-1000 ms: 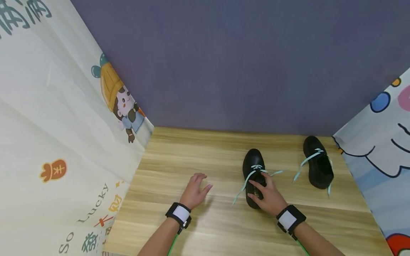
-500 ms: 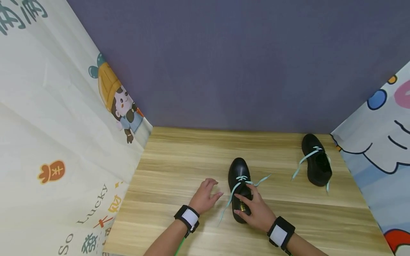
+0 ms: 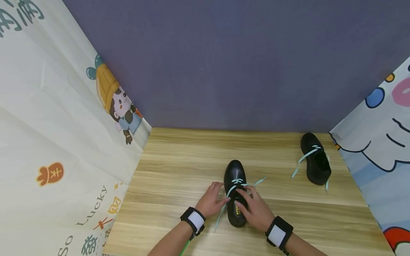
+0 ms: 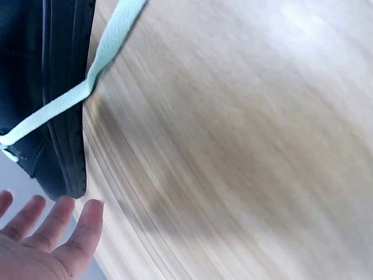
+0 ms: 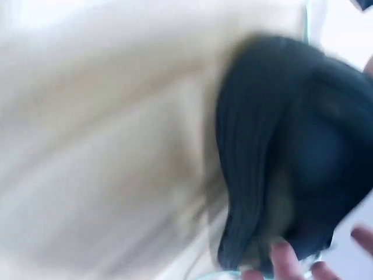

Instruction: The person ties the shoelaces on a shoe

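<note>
Head view: the left hand (image 3: 209,202), fingers apart, lies beside the black lace-up shoe (image 3: 235,173) on the wood-grain surface (image 3: 179,153); the right hand (image 3: 257,210) covers its opening, grip unclear. Left wrist: 4 fingers, apart. Right wrist: separated fingertips, blurred.

White printed cloth (image 3: 38,121) borders the backdrop (image 3: 208,64) — plain purple-grey.

A black shoe (image 3: 235,174) sits upright on the wooden surface (image 3: 179,153), toe forward, its mint laces (image 3: 237,181) untied.
</note>
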`<act>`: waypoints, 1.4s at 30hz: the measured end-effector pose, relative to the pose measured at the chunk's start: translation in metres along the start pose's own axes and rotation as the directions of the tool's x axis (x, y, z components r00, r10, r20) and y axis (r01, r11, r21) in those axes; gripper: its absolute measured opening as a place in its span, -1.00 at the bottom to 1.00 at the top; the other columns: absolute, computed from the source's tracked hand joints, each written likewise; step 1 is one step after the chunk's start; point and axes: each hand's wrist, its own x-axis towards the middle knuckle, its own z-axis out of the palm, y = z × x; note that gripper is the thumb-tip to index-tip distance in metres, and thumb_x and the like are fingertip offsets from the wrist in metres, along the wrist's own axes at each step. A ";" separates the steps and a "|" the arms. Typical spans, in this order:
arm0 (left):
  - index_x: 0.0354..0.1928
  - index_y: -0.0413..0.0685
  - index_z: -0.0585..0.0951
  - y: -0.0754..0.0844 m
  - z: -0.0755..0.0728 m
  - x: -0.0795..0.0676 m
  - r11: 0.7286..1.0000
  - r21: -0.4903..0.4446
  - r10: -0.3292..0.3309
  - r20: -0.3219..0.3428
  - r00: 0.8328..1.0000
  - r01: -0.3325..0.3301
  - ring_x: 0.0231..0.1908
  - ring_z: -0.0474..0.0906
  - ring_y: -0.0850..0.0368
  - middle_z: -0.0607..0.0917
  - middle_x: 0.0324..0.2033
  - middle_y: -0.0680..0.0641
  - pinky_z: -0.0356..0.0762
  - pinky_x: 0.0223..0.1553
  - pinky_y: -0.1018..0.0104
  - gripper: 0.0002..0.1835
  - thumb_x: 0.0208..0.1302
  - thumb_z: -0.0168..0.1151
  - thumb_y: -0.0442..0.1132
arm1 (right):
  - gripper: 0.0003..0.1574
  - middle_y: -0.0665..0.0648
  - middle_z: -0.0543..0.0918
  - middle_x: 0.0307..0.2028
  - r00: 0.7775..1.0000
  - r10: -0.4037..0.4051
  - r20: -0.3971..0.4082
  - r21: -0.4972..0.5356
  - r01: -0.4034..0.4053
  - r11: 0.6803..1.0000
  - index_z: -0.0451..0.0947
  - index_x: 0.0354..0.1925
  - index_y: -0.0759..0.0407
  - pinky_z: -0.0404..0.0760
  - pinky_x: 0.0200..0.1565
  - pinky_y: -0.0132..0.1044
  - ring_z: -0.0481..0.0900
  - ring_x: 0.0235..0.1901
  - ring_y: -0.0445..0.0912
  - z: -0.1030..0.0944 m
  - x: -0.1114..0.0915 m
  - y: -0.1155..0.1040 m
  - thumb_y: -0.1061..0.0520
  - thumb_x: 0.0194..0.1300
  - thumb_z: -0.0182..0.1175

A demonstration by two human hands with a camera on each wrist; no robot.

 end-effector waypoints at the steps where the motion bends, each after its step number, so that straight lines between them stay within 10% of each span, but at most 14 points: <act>1: 0.34 -0.23 0.37 0.001 0.001 0.001 1.000 -0.003 0.001 -0.004 1.000 -0.001 0.21 0.49 -0.05 0.47 0.21 -0.17 0.49 0.20 0.10 -0.33 0.41 0.21 0.10 | -0.43 0.34 0.43 0.15 1.000 0.010 -0.026 0.003 -0.010 1.000 0.48 0.28 0.18 0.60 -0.11 0.07 0.58 -0.07 0.14 -0.003 0.005 0.003 0.00 0.39 0.27; 6: 0.36 -0.26 0.32 0.007 0.006 0.003 1.000 -0.006 -0.018 -0.004 1.000 0.018 0.15 0.53 -0.03 0.44 0.18 -0.19 0.51 0.17 0.15 -0.30 0.38 0.27 0.03 | -0.22 0.39 0.45 0.15 0.998 -0.008 -0.069 -0.015 0.007 1.000 0.32 0.35 0.33 0.48 0.05 0.25 0.44 0.11 0.31 -0.012 0.030 0.024 0.34 0.16 0.25; 13: 0.36 -0.25 0.29 0.021 0.009 0.004 0.998 -0.055 -0.029 0.039 0.999 0.031 -0.16 0.56 0.13 0.41 0.11 -0.17 0.58 -0.07 0.31 -0.38 0.40 0.24 -0.11 | 0.02 0.48 0.31 0.31 0.998 0.013 0.063 0.052 -0.016 0.999 0.15 0.46 0.33 0.49 0.11 0.23 0.42 0.20 0.36 -0.005 0.044 0.042 0.42 0.02 0.23; 26: 0.09 -0.13 0.35 0.022 0.012 0.003 0.942 -0.280 -0.151 0.139 0.979 0.185 -0.47 0.38 0.29 0.46 -0.41 0.08 0.40 -0.41 0.39 -0.66 0.45 0.20 -0.17 | -0.76 0.03 0.52 -0.41 0.963 0.213 0.165 0.047 -0.223 0.974 0.47 -0.02 0.27 0.41 -0.40 -0.22 0.41 -0.47 -0.14 -0.007 0.039 0.043 0.30 0.35 0.18; 33: 0.10 -0.15 0.38 0.018 -0.009 0.008 0.936 -0.324 -0.096 0.138 0.986 0.136 -0.56 0.33 0.34 0.49 -0.50 0.09 0.34 -0.48 0.44 -0.74 0.48 0.13 -0.29 | -0.93 -0.10 0.47 -0.50 0.988 0.057 0.144 0.095 -0.071 0.993 0.54 -0.25 0.14 0.37 -0.40 -0.32 0.36 -0.48 -0.28 -0.022 0.034 0.059 0.21 0.46 0.17; 42: -0.14 -0.11 0.61 -0.019 -0.057 0.011 0.976 -0.179 -0.118 0.043 0.992 0.123 -0.46 0.42 0.28 0.58 -0.42 0.07 0.45 -0.37 0.33 -0.90 0.49 0.13 -0.26 | -0.90 -0.13 0.41 -0.50 0.974 0.106 0.203 0.126 -0.133 0.983 0.57 -0.20 0.20 0.34 -0.40 -0.34 0.34 -0.48 -0.30 -0.057 0.023 0.084 0.23 0.48 0.12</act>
